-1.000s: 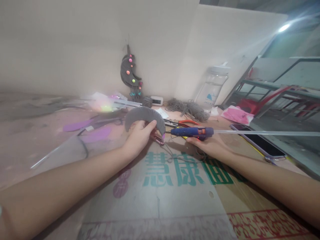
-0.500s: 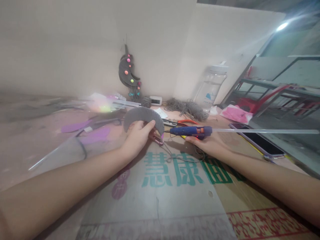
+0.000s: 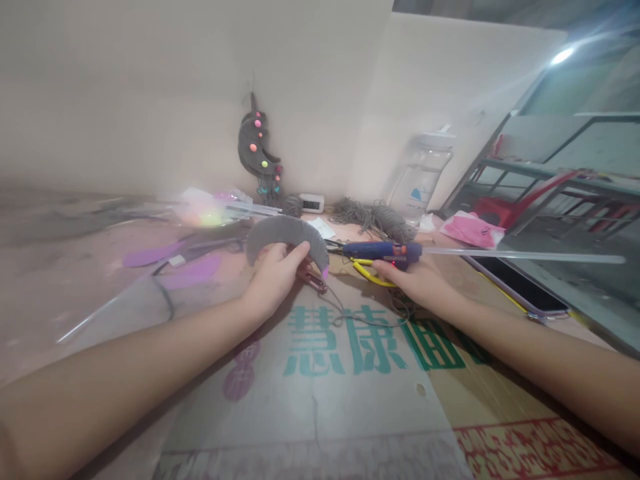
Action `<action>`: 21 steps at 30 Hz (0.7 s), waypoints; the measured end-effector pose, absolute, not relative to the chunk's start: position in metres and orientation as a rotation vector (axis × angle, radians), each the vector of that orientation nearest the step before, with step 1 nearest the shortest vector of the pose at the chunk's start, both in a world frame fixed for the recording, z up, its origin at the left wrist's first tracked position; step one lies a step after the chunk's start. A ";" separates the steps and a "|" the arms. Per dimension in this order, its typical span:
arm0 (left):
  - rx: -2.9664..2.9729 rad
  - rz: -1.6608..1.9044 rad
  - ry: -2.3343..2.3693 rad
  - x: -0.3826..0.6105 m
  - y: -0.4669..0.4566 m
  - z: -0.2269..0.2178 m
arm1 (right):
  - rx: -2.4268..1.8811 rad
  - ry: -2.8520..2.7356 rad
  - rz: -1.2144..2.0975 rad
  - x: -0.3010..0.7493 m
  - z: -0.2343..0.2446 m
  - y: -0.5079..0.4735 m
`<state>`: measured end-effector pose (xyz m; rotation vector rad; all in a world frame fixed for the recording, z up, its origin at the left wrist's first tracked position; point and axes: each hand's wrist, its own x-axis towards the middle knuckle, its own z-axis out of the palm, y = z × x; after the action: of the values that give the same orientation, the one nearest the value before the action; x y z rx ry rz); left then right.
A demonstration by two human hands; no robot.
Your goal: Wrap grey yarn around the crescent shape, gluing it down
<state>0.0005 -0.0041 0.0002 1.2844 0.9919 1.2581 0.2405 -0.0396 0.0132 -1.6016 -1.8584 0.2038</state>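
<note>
My left hand [image 3: 281, 267] is closed on a crescent wrapped in grey yarn [image 3: 285, 230], whose right tip shows a bit of purple. Under that tip, a small pinkish clip-like piece [image 3: 314, 283] shows by my fingers, with a strand of grey yarn [image 3: 345, 319] trailing from it over the cardboard. A blue hot glue gun [image 3: 370, 251] is gripped in my right hand [image 3: 413, 275], its nozzle pointing left near the crescent's right edge. From its rear sticks a long clear glue stick [image 3: 525, 255]. Yellow-handled pliers [image 3: 373, 273] lie just below the gun.
A finished-looking grey crescent ornament [image 3: 255, 147] with coloured balls hangs on the wall. Behind my hands are grey yarn [image 3: 375, 219], a small digital clock [image 3: 313, 203] and a water bottle [image 3: 423, 177]. A phone [image 3: 523, 285] lies right; purple pieces [image 3: 155, 255] lie left. Printed cardboard [image 3: 370, 407] covers the front.
My right hand has drawn the glue gun slightly up and away from the crescent's edge, uncovering more of the yellow pliers handles. My left hand stays nearly still with the crescent.
</note>
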 end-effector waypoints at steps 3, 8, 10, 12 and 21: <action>1.284 1.237 0.974 0.001 -0.006 0.002 | -1.628 -1.840 0.304 0.240 0.024 -0.040; 1.275 1.204 0.941 0.001 -0.005 0.001 | -1.568 -1.863 0.276 0.232 0.046 -0.038; 1.294 1.191 0.935 0.000 -0.004 0.001 | -1.590 -1.881 0.204 0.230 0.051 -0.028; 1.307 1.198 0.963 0.000 -0.004 0.000 | -1.639 -1.871 0.163 0.229 0.052 -0.011; 1.272 1.226 0.993 0.003 -0.005 0.003 | -1.684 -1.854 0.263 0.225 0.032 0.084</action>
<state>0.0028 -0.0053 0.0026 1.2716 0.9926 1.2257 0.2247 0.0840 0.0321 -1.6840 -1.8539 0.2627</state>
